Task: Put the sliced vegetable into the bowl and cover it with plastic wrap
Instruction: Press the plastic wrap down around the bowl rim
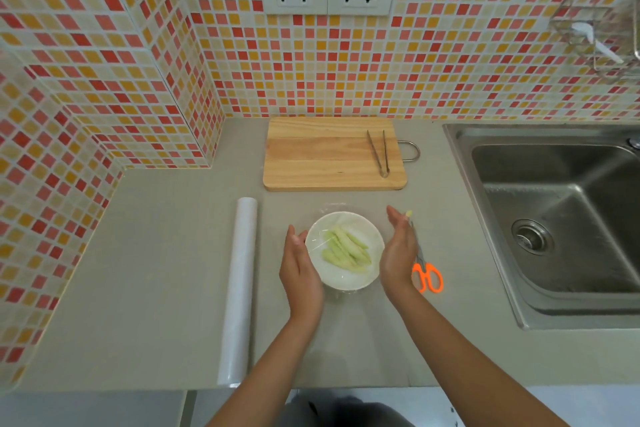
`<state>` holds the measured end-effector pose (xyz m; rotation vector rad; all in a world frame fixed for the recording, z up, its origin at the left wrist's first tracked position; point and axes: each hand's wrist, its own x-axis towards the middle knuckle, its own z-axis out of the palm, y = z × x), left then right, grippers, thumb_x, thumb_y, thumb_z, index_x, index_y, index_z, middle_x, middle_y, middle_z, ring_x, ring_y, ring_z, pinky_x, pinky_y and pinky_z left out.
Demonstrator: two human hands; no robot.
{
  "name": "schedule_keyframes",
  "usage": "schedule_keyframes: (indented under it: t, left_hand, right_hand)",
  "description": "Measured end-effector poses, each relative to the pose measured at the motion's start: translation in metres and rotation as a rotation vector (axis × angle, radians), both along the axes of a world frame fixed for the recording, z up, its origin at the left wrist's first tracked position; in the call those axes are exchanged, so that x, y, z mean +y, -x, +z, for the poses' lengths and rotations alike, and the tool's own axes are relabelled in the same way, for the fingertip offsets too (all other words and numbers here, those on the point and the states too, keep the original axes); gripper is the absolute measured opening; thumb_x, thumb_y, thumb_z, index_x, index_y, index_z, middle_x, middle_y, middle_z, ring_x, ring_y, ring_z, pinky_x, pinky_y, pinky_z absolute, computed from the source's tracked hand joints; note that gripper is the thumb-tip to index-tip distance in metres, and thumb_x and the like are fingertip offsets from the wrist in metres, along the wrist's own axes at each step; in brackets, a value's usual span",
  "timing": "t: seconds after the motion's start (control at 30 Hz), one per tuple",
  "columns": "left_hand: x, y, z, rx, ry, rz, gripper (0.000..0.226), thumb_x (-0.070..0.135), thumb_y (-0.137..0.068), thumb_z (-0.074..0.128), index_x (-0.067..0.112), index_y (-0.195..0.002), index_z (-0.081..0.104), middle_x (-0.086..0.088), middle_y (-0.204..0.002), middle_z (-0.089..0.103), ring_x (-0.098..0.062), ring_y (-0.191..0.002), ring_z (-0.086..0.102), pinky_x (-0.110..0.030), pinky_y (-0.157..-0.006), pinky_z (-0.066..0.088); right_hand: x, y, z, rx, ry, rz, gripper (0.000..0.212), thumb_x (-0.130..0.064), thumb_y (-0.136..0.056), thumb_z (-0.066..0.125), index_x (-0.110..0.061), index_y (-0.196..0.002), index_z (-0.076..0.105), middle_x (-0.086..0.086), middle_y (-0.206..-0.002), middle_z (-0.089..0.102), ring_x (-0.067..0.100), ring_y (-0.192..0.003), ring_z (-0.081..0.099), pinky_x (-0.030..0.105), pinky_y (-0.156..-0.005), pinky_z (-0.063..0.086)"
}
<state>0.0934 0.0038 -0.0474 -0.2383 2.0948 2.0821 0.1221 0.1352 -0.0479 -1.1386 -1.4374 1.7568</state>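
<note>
While flanked by both hands, fingers straight: bowl (344, 251) of sliced vegetable (346, 249) under plastic wrap (332, 208) (lower centre); left hand (300, 270), right hand (398, 253) holding nothing; tabletop (156, 270).

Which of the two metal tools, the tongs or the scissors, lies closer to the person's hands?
The scissors, with orange handles, lying on the counter right beside the right hand. The tongs rest farther back on the wooden cutting board.

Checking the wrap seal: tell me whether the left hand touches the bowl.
Touching. Head view shows the left hand flat against the bowl rim, no gap.
</note>
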Motion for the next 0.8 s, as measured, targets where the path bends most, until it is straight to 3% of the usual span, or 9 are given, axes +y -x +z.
schedule_keyframes:
  t: [0.1, 0.23, 0.33, 0.43, 0.5, 0.57, 0.63, 0.7, 0.8]
  left_hand:
    - [-0.002, 0.005, 0.004, 0.030, 0.056, 0.027, 0.042, 0.040, -0.102, 0.032, 0.025, -0.138, 0.048, 0.015, -0.119, 0.062, 0.000, -0.114, 0.055, -0.019, -0.097, 0.041]
    - [-0.001, 0.006, 0.003, -0.008, 0.071, 0.025, 0.042, 0.040, -0.102, 0.033, 0.020, -0.132, 0.054, 0.024, -0.107, 0.062, 0.016, -0.104, 0.053, -0.013, -0.090, 0.039]
    - [-0.005, -0.002, 0.001, -0.012, 0.070, 0.103, 0.025, 0.033, -0.102, 0.037, 0.029, -0.106, 0.062, 0.014, -0.103, 0.065, 0.000, -0.099, 0.059, -0.023, -0.087, 0.043]
    - [-0.012, -0.004, -0.001, -0.047, 0.075, 0.140, 0.028, 0.027, -0.101, 0.039, 0.035, -0.082, 0.057, 0.007, -0.087, 0.066, -0.009, -0.086, 0.060, -0.022, -0.074, 0.043]
    - [-0.017, 0.002, -0.001, 0.015, 0.160, 0.135, 0.029, 0.023, -0.101, 0.040, 0.025, -0.077, 0.056, 0.003, -0.078, 0.061, -0.016, -0.079, 0.055, -0.023, -0.069, 0.040]
    - [-0.020, 0.015, 0.000, 0.067, 0.232, 0.145, 0.026, 0.018, -0.100, 0.042, 0.012, -0.076, 0.053, -0.001, -0.072, 0.052, -0.021, -0.073, 0.048, -0.022, -0.065, 0.038]
    - [-0.016, 0.033, 0.000, -0.002, 0.213, 0.150, 0.024, 0.017, -0.098, 0.044, 0.002, -0.084, 0.057, -0.014, -0.079, 0.059, -0.031, -0.077, 0.054, -0.021, -0.067, 0.043]
    - [-0.008, 0.046, -0.003, -0.155, 0.176, 0.109, 0.033, 0.020, -0.097, 0.046, -0.010, -0.097, 0.060, -0.025, -0.093, 0.065, -0.042, -0.087, 0.059, -0.035, -0.075, 0.049]
    - [0.004, 0.058, -0.003, -0.301, 0.141, -0.031, 0.039, 0.028, -0.095, 0.053, -0.003, -0.071, 0.058, -0.010, -0.069, 0.056, -0.027, -0.066, 0.049, -0.033, -0.060, 0.041]
  right_hand:
    - [-0.016, -0.012, -0.004, 0.029, 0.069, -0.061, 0.039, -0.036, -0.102, 0.034, -0.016, -0.117, 0.065, -0.004, -0.121, 0.065, 0.013, -0.120, 0.057, 0.024, -0.099, 0.041]
    - [-0.024, -0.009, -0.009, 0.017, 0.162, 0.040, 0.039, -0.041, -0.101, 0.034, -0.024, -0.114, 0.067, -0.004, -0.121, 0.066, 0.011, -0.113, 0.060, 0.028, -0.098, 0.045]
    - [-0.010, 0.003, -0.009, 0.015, 0.175, 0.194, 0.051, -0.047, -0.101, 0.029, -0.017, -0.123, 0.064, 0.000, -0.124, 0.066, 0.015, -0.113, 0.061, 0.029, -0.097, 0.046]
    - [0.005, 0.014, -0.006, 0.009, 0.146, 0.286, 0.055, -0.046, -0.101, 0.026, -0.010, -0.130, 0.057, 0.006, -0.132, 0.061, 0.015, -0.120, 0.057, 0.031, -0.104, 0.042]
    - [0.009, 0.015, -0.004, 0.007, 0.079, 0.187, 0.052, -0.042, -0.102, 0.029, -0.009, -0.132, 0.055, 0.005, -0.137, 0.056, 0.012, -0.127, 0.051, 0.025, -0.106, 0.038]
    - [0.005, 0.008, -0.003, 0.022, 0.043, 0.031, 0.046, -0.037, -0.103, 0.031, -0.011, -0.131, 0.056, 0.003, -0.135, 0.056, 0.011, -0.127, 0.050, 0.016, -0.096, 0.039]
    - [-0.005, -0.002, -0.006, 0.050, 0.068, -0.031, 0.042, -0.033, -0.102, 0.034, -0.010, -0.128, 0.059, 0.004, -0.131, 0.059, 0.014, -0.123, 0.054, 0.021, -0.097, 0.040]
    - [-0.016, -0.008, -0.009, 0.058, 0.137, -0.012, 0.038, -0.032, -0.101, 0.040, -0.010, -0.123, 0.063, 0.004, -0.124, 0.065, 0.015, -0.116, 0.059, 0.029, -0.099, 0.044]
    - [-0.027, -0.006, -0.011, 0.057, 0.182, 0.011, 0.032, -0.034, -0.099, 0.044, -0.019, -0.112, 0.069, -0.007, -0.108, 0.069, 0.008, -0.103, 0.063, 0.026, -0.089, 0.048]
